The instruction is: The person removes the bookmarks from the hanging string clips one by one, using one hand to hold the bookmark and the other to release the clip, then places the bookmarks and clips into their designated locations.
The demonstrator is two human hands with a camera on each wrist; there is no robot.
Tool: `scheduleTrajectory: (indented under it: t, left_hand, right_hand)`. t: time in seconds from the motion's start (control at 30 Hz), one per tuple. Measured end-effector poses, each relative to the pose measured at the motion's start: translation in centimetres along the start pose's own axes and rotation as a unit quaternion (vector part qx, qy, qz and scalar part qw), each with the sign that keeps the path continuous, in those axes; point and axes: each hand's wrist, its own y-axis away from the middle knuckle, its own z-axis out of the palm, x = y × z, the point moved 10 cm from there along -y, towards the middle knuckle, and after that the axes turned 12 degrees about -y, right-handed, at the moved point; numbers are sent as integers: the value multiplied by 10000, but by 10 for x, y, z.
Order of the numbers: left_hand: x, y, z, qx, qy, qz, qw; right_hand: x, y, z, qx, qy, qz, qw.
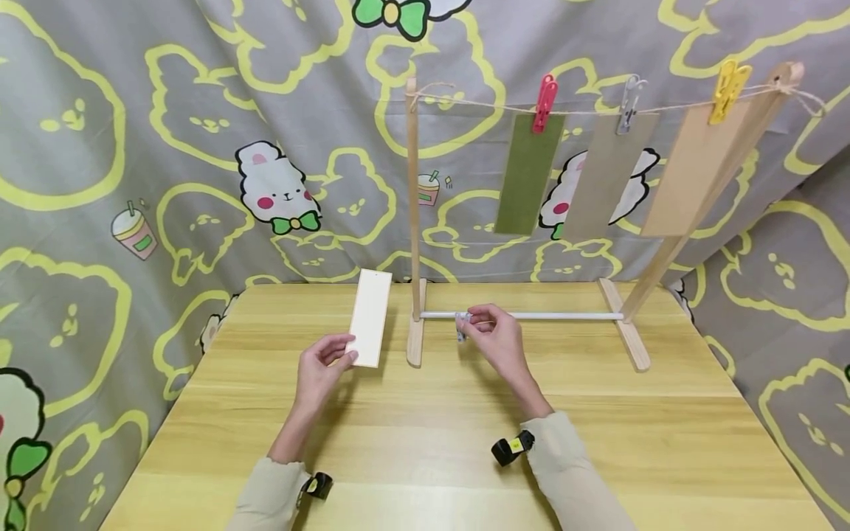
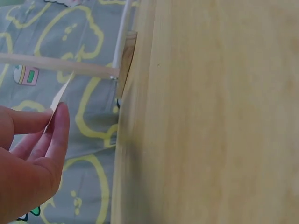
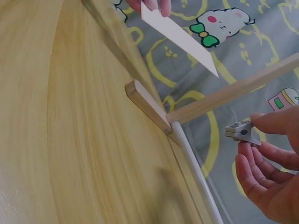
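In the head view my left hand (image 1: 323,369) pinches a white card strip (image 1: 369,318) by its lower left edge, holding it above the table left of the wooden stand. The left wrist view shows that card (image 2: 58,99) nearly edge-on between thumb and fingers. My right hand (image 1: 494,339) pinches a grey clothespin (image 1: 461,327) in front of the stand's white bar. Seen from the right wrist, the clothespin (image 3: 239,131) sits between thumb and fingertips. Green (image 1: 530,177), grey-brown (image 1: 600,184) and tan (image 1: 690,177) cards hang from the stand's string.
The wooden stand has a left post (image 1: 413,206), a right post (image 1: 710,184) and a white lower bar (image 1: 564,316). Red (image 1: 545,103), grey (image 1: 629,105) and yellow (image 1: 729,90) clothespins grip the string. A patterned curtain (image 1: 319,258) hangs behind the table (image 1: 425,457).
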Motion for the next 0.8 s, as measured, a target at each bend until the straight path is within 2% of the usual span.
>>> scheduleTrajectory:
  t: [0.17,0.37,0.53,0.67,0.8]
  left_hand:
    - [-1,-1,1,-108,-45,-20,9999]
    - [-5,1,4,-253,-195,-230,9992]
    - [-3,2,9,-376,-265,-268,9986]
    - [-6,3,9,-406,-374,-478,9973]
    - [-11,5,11,-520,-432,-743,9949]
  right_hand:
    - [6,-2,7,-11,227,88,9997]
    - [12,-3,17,-155,452,122,9988]
    - [19,-4,24,-216,543,273,9979]
    - [28,-6,29,-255,726,385,9963]
    - [28,-7,35,-322,933,310,9946]
